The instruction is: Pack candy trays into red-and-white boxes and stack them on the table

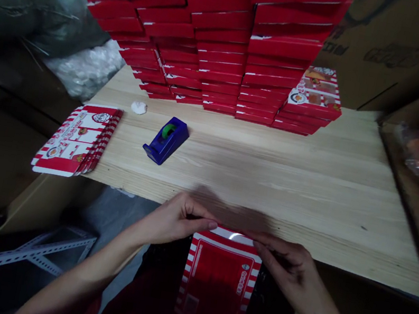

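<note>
Between my two hands is a red box (218,282) with red-and-white striped sides, just off the table's front edge. My left hand (179,219) pinches its upper left corner between thumb and fingers. The upper right corner is pinched by my right hand (288,264). Along the box's top edge runs a white flap with a bright glare on it. The lower end of the box is dim against my dark clothing.
Tall stacks of red boxes (222,52) line the back of the wooden table (307,195). A blue tape dispenser (166,141) with a green core stands left of centre, near a small white lump (139,107). Flat printed cartons (75,140) are piled at the left edge.
</note>
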{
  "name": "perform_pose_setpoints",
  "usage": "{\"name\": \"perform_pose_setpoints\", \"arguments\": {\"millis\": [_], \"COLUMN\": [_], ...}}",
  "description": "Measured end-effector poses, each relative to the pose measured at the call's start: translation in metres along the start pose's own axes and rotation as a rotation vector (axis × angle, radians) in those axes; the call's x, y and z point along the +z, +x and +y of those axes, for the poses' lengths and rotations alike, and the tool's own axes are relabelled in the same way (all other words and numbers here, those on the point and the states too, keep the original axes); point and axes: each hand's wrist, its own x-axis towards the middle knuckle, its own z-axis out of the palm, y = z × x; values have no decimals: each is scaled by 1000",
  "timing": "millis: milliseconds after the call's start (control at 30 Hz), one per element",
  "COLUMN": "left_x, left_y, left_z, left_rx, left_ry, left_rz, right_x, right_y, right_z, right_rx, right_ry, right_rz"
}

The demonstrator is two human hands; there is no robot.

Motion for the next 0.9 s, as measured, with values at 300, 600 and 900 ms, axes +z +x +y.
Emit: {"name": "perform_pose_setpoints", "arguments": {"millis": [300,600,900], "left_x": [4,1,25], "left_y": [-34,-24,-14], "left_z": [4,-19,-25], "left_rx": [193,227,312], "left_ry": [374,242,161], "left_rz": [-76,-77,-55], "right_x": [5,2,13], "right_y": [-10,-21,-32], "right_z": [-11,-9,12], "right_rx": [-5,-142,-74], "right_ry": [-84,-134,144], "right_rz": [6,-132,-17]}}
